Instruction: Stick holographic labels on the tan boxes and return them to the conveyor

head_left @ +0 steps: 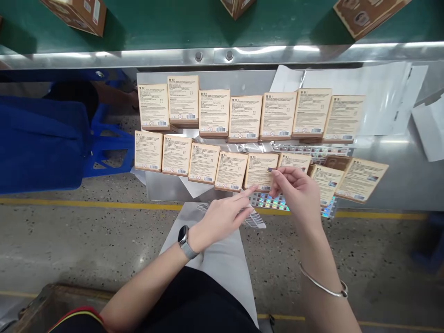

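Small tan boxes with printed warning text stand in two rows in front of me. My right hand pinches a small dark shiny sticker at the right side of one front-row box. My left hand reaches to the lower edge of that same box, its index finger stretched out and touching near the barcode. Shiny stickers show on the two rightmost front boxes, one beside a tilted one. Sheets of holographic stickers lie partly hidden under the boxes and my right hand.
Behind the metal table runs a green conveyor belt with a metal rail; brown boxes sit on it. White sheets lie at the back right. A blue chair stands at the left.
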A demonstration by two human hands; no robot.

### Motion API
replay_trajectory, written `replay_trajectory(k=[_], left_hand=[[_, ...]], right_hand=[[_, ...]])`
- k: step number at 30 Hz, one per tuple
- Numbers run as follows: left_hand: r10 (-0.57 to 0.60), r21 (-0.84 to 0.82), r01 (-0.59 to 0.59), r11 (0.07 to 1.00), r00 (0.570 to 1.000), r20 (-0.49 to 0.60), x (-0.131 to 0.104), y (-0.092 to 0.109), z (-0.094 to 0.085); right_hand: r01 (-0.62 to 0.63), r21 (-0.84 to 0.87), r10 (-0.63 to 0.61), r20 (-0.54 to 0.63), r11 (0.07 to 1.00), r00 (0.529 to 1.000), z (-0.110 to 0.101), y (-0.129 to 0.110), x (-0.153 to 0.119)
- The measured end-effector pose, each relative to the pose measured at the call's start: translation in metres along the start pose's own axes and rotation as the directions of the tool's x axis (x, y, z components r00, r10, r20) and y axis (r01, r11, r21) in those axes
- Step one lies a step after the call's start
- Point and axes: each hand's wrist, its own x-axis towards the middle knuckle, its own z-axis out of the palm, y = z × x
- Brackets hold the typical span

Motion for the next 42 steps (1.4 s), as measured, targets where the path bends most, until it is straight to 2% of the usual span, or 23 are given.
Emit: replay_trajectory(k=[11, 14, 17, 21, 23, 24, 26, 28, 30, 34, 39, 41, 42], left_hand=[[0.003, -0.013, -0.003, 1.000, 1.000, -0.004, -0.001, 0.000, -0.002], [-0.001, -0.010, 0.001, 1.000, 1.000, -0.013, 0.000, 0.000, 0.000], [-0.003, -0.012, 0.003, 1.000, 1.000, -0.013, 0.000, -0.001, 0.002], [0.007, -0.075, -0.008, 0.997, 1.000, -0.018, 0.001, -0.002, 0.002], [0.000, -0.157, -0.008, 0.988, 0.999, -0.052, 0.000, -0.001, -0.001], [-0.015, -0.195, -0.001, 0.981, 0.997, -0.076, -0.001, -0.001, -0.003], [-0.053, -0.253, 0.022, 0.967, 0.992, -0.117, -0.004, 0.001, -0.009], [-0.074, -0.283, 0.031, 0.959, 0.987, -0.144, -0.008, 0.004, -0.016], [-0.082, -0.302, 0.031, 0.953, 0.984, -0.157, -0.011, 0.007, -0.024], [-0.102, -0.339, 0.035, 0.940, 0.978, -0.180, -0.015, 0.008, -0.031], [-0.184, -0.379, 0.080, 0.922, 0.952, -0.246, -0.017, 0.001, -0.026], [-0.252, -0.406, 0.119, 0.906, 0.922, -0.293, -0.019, -0.004, -0.024], [-0.280, -0.411, 0.136, 0.901, 0.907, -0.314, -0.020, -0.008, -0.023]], right_hand=[[0.000, -0.124, -0.006, -0.044, 0.992, 0.999, 0.004, -0.004, -0.003], [0.035, -0.267, -0.073, -0.133, 0.963, 0.988, 0.012, -0.003, -0.006], [0.060, -0.425, -0.176, -0.240, 0.903, 0.955, 0.021, -0.002, -0.007], [0.114, -0.430, -0.267, -0.314, 0.896, 0.911, 0.023, -0.001, -0.006], [0.165, -0.394, -0.281, -0.258, 0.904, 0.924, 0.016, -0.005, -0.010], [0.195, -0.377, -0.279, -0.182, 0.906, 0.943, 0.011, -0.008, -0.013], [0.266, -0.366, -0.262, 0.060, 0.892, 0.963, 0.000, -0.015, -0.022], [0.373, -0.378, -0.259, 0.320, 0.847, 0.912, -0.009, -0.021, -0.032], [0.489, -0.385, -0.291, 0.468, 0.782, 0.834, -0.013, -0.026, -0.040], [0.649, -0.402, -0.434, 0.506, 0.646, 0.746, -0.011, -0.025, -0.044], [0.774, -0.470, -0.626, 0.465, 0.424, 0.626, 0.005, -0.020, -0.048], [0.779, -0.470, -0.668, 0.424, 0.415, 0.612, 0.012, -0.020, -0.052], [0.764, -0.455, -0.672, 0.386, 0.457, 0.632, 0.015, -0.020, -0.053]])
